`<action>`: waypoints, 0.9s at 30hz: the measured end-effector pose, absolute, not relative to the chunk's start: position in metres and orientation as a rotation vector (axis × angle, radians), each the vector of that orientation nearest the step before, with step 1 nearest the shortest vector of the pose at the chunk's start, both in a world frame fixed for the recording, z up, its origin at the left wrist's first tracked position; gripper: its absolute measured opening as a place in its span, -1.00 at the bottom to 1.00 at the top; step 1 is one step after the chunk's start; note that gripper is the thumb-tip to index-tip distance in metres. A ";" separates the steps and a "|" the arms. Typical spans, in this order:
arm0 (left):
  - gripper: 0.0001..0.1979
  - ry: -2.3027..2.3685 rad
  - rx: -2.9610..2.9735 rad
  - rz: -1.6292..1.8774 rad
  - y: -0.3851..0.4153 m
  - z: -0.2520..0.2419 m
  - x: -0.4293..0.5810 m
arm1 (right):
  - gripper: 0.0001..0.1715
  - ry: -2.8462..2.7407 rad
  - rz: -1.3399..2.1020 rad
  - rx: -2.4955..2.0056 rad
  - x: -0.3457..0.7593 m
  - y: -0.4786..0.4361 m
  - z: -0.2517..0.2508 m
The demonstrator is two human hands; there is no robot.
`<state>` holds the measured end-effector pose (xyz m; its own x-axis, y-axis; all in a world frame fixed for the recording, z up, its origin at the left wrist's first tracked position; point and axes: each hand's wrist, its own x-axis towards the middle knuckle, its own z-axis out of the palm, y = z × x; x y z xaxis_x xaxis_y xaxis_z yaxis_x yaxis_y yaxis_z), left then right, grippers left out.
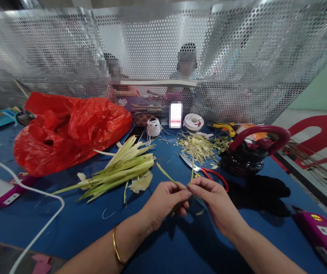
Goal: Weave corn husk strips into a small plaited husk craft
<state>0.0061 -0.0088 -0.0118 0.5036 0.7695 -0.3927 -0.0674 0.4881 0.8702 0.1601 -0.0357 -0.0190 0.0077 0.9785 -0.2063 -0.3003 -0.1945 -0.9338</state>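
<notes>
My left hand (169, 198) and my right hand (213, 198) meet above the table, fingertips close together. Pinched in the left fingers is a narrow green plant strip (165, 172) that sticks out up and to the left. Another thin green strip (192, 170) stands up from the pinch of the right fingers. Fingers hide where the strips meet. Just beyond the right hand lie red-handled scissors (206, 171), blades pointing away to the left. Left of the hands lies a pile of pale green, husk-like leaves (120, 171).
A red plastic bag (72, 129) fills the back left. Plant scraps (199, 146), a ball of white string (153, 127) and a white spool (193, 122) lie farther back. A dark pot with a red handle (244, 156) stands right. A white cable (57, 213) crosses the left; perforated metal (152, 38) rises behind.
</notes>
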 end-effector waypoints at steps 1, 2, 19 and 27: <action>-0.63 0.900 0.925 0.612 -0.009 -0.012 0.007 | -0.71 -0.855 1.443 -1.138 0.160 -0.036 -0.018; -0.62 0.891 0.930 0.624 -0.010 -0.012 0.007 | -0.70 -0.865 1.427 -1.135 0.160 -0.036 -0.017; -0.79 0.987 0.853 0.619 -0.009 -0.008 0.008 | -0.70 -0.857 1.368 -1.186 0.154 -0.039 -0.016; -0.74 0.857 0.790 0.542 -0.008 -0.014 0.006 | -0.72 -0.857 1.298 -1.214 0.154 -0.039 -0.019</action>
